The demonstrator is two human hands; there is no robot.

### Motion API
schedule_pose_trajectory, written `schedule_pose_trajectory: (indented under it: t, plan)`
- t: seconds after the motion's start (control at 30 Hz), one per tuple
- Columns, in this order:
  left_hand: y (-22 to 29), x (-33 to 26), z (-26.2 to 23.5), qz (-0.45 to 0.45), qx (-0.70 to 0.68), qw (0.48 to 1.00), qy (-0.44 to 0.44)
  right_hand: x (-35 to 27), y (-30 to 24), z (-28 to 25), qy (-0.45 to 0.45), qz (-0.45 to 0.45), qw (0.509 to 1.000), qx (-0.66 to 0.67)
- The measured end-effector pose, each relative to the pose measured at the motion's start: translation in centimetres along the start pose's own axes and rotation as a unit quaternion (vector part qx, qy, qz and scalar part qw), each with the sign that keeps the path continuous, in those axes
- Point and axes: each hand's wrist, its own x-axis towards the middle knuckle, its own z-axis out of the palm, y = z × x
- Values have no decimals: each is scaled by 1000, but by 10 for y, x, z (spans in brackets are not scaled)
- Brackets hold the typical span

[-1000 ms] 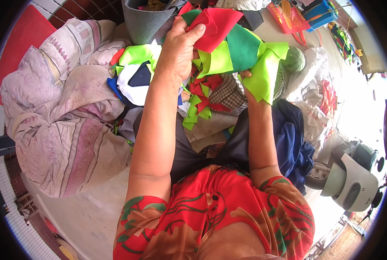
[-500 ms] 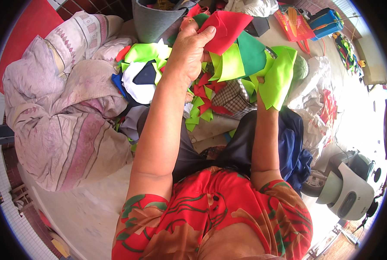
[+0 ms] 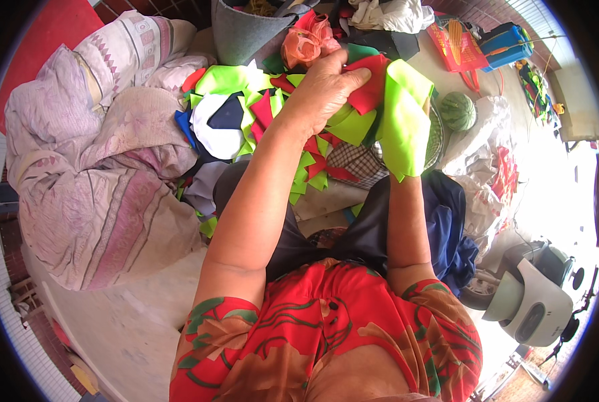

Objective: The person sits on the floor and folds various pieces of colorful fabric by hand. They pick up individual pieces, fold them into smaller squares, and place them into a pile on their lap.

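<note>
My left hand [image 3: 323, 90] grips a bunch of felt pieces, red [image 3: 373, 84] and dark green, held up in front of me. My right hand is almost hidden behind a lime-green felt piece [image 3: 401, 127] that it holds up by the top edge. Below the hands lies a heap of lime-green, red and blue felt scraps [image 3: 259, 107], among them a white round piece with a dark blue patch [image 3: 220, 124]. A checked cloth [image 3: 353, 161] lies under the held pieces.
A pile of pink and lilac patterned bedding [image 3: 92, 174] fills the left. A grey tub [image 3: 242, 30] stands at the top, an orange-pink bundle [image 3: 306, 43] beside it. A green woven basket [image 3: 457, 110], a dark blue cloth [image 3: 447, 228] and a grey-white machine [image 3: 530, 301] are on the right.
Both hands have drawn closer together, gathering the red and green felt into a tighter bunch. The lime-green piece now hangs folded from my right hand instead of being spread out.
</note>
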Motion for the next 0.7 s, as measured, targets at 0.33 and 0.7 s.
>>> schedule_pose_trajectory:
  t: [0.33, 0.7]
  plan:
    - [-5, 0, 0, -14, -28, 1000, -2, 12, -10, 8, -154, 54, 985, 49]
    - [9, -8, 8, -85, -140, 986, -9, 3, -17, 19, -20, 276, 873, 402]
